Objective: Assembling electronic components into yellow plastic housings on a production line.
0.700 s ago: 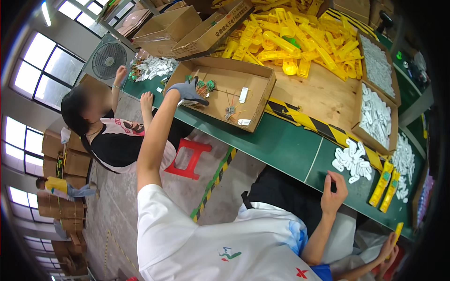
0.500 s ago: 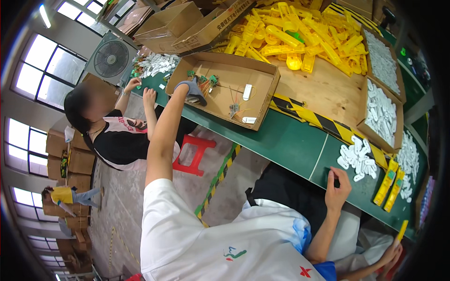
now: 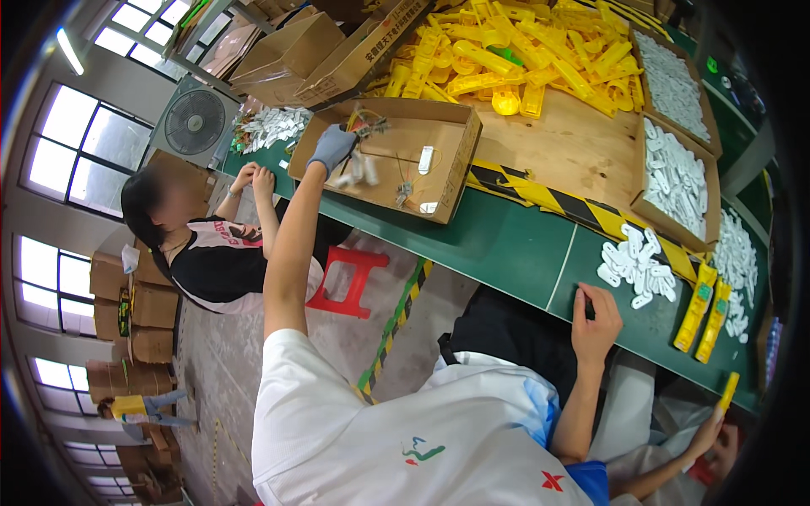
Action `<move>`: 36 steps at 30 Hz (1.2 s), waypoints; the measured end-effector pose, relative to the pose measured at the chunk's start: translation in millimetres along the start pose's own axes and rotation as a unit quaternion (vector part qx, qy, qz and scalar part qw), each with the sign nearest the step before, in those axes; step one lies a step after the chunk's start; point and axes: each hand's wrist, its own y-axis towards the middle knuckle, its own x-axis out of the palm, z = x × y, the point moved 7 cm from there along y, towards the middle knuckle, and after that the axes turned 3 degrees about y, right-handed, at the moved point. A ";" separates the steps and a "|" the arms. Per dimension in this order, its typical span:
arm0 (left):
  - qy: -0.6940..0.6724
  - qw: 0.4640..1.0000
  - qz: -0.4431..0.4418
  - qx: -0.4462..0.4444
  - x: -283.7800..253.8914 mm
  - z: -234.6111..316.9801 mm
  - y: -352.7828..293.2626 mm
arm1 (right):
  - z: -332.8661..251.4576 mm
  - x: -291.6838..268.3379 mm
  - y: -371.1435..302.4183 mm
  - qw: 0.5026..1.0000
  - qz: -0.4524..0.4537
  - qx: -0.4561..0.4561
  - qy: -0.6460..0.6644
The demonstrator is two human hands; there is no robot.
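The left hand [image 3: 332, 146], in a grey glove, is over the left part of a shallow cardboard tray [image 3: 456, 173] at the left end of the green desk [image 3: 506, 244]. A cluster of wired parts [image 3: 371, 126] lies right at its fingertips, on the far right side of the hand, while some white pieces [image 3: 363, 171], blurred, are just to the near right of it. Whether the fingers are clamped on the cluster or only touch it, I cannot tell. Farther right in the tray are a white case [image 3: 426, 159] and a small wired board [image 3: 405, 191], both apart from the glove. The bare right hand [image 3: 596, 325] is by the desk's near edge, loosely curled, thumb and fingers apart; a heap of white shells [image 3: 637, 266] lies just beyond it, with two yellow housings [image 3: 694, 316] farther right. Past the tray rises a large yellow pile [image 3: 515, 63].
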 end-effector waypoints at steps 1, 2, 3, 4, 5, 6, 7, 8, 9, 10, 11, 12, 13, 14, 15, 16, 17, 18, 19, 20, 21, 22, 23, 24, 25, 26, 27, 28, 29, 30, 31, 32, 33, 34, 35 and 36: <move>-0.116 0.993 -0.025 0.009 -7.1 21.1 -16.0 | -0.1 -0.2 -0.3 1.000 0.002 0.002 0.000; -0.167 0.985 -0.045 0.014 -17.1 39.5 -29.1 | -1.4 0.3 0.6 1.000 0.003 -0.005 -0.002; -0.219 0.973 -0.065 0.018 -24.1 57.1 -40.0 | -2.4 0.8 1.1 1.000 0.003 -0.012 -0.004; -0.303 0.947 -0.051 0.095 -30.2 80.8 -49.6 | -3.2 2.4 2.0 1.000 0.001 -0.013 -0.003; -0.383 0.907 -0.035 0.170 -36.9 104.6 -60.7 | -3.1 4.0 3.1 1.000 0.002 -0.014 -0.012; -0.323 0.923 -0.045 0.202 -45.2 128.7 -73.2 | -3.2 4.8 3.2 1.000 0.002 -0.014 -0.022; -0.264 0.934 -0.057 0.234 -53.5 157.3 -87.4 | -3.1 5.5 2.3 1.000 -0.002 -0.014 -0.025; -0.437 0.869 -0.121 0.199 -51.5 188.0 -108.1 | -1.5 5.5 2.3 0.999 0.002 -0.008 -0.036; -0.412 0.864 -0.153 0.244 -45.2 207.3 -109.8 | -2.4 6.2 2.9 0.999 0.005 -0.006 -0.045; -0.350 0.883 -0.171 0.261 -40.1 236.4 -128.2 | -1.6 6.4 1.8 0.999 0.002 -0.004 -0.050; -0.337 0.889 -0.164 0.261 -23.1 252.3 -126.8 | -2.3 6.9 1.9 0.999 0.005 -0.004 -0.049; -0.241 0.899 -0.163 0.328 -16.7 282.5 -147.2 | -0.7 5.9 1.2 0.999 0.009 0.000 -0.050; -0.200 0.908 -0.132 0.345 -5.8 297.7 -156.2 | -2.9 6.1 1.6 0.999 0.005 -0.003 -0.051; -0.074 0.929 -0.181 0.313 20.7 306.9 -157.9 | -3.2 6.8 1.3 0.999 0.005 -0.004 -0.044; 0.119 0.902 -0.114 0.400 47.6 314.0 -164.6 | -5.0 7.4 2.2 0.999 0.005 -0.005 -0.039; 0.118 0.902 -0.113 0.400 53.6 307.2 -165.9 | -5.6 7.9 2.7 0.999 0.004 -0.006 -0.040; 0.162 0.867 -0.201 0.427 72.7 300.5 -173.5 | -6.0 9.5 3.0 1.000 -0.003 -0.006 -0.029; 0.203 0.821 -0.286 0.450 87.3 296.4 -183.5 | -4.8 9.7 3.4 1.000 -0.010 -0.006 -0.018; 0.141 0.826 -0.279 0.469 71.7 300.3 -187.5 | -1.8 7.1 2.6 1.000 -0.007 -0.001 -0.022; 0.079 0.827 -0.272 0.485 48.7 297.6 -188.0 | 0.6 5.1 1.7 1.000 -0.008 -0.002 -0.013; 0.047 0.875 -0.263 0.404 20.7 291.0 -179.8 | 2.1 1.7 -0.8 1.000 -0.009 -0.002 -0.004; 0.015 0.914 -0.251 0.319 -6.3 278.0 -170.0 | 3.4 -2.3 -2.2 1.000 -0.004 0.007 -0.009; 0.028 0.909 -0.213 0.356 -20.8 252.1 -154.3 | 1.0 -2.9 -1.6 1.000 -0.003 0.004 -0.005; 0.042 0.906 -0.170 0.386 -28.5 216.4 -138.1 | -2.5 -1.0 0.2 1.000 -0.007 -0.004 0.005; 0.054 0.915 -0.203 0.345 -18.1 183.2 -127.8 | -0.9 -0.3 0.6 1.000 -0.004 -0.001 0.004; 0.068 0.922 -0.232 0.302 -4.3 155.7 -121.7 | 0.4 2.7 1.1 1.000 -0.005 -0.005 -0.002; 0.094 0.909 -0.243 0.326 16.3 140.5 -120.0 | 1.2 4.5 1.3 1.000 -0.008 -0.009 -0.011; 0.119 0.893 -0.257 0.350 36.2 128.2 -120.3 | 2.7 4.0 0.4 1.000 -0.008 -0.005 -0.011; 0.093 0.890 -0.298 0.332 53.5 120.6 -123.7 | 4.1 4.5 0.4 1.000 -0.009 0.002 -0.018; 0.127 0.889 -0.274 0.343 64.9 122.6 -128.2 | 5.2 5.6 1.6 1.000 -0.011 0.009 -0.027; 0.128 0.901 -0.219 0.352 69.5 116.6 -123.6 | 4.7 5.9 2.1 1.000 -0.013 0.009 -0.026; 0.128 0.910 -0.162 0.359 72.3 110.2 -118.1 | 3.0 5.7 3.4 1.000 -0.008 0.002 -0.026; 0.126 0.910 -0.166 0.357 82.9 110.5 -115.7 | 3.3 3.7 1.6 1.000 -0.004 -0.003 -0.029; 0.132 0.920 -0.140 0.341 85.0 111.1 -108.2 | 3.3 4.4 0.6 1.000 -0.006 -0.003 -0.027; 0.137 0.929 -0.113 0.325 84.0 109.6 -101.6 | 3.7 4.0 -0.7 0.999 -0.002 -0.004 -0.032; 0.137 0.929 -0.112 0.324 83.6 108.0 -96.4 | 4.0 3.7 -0.3 0.999 0.005 -0.006 -0.037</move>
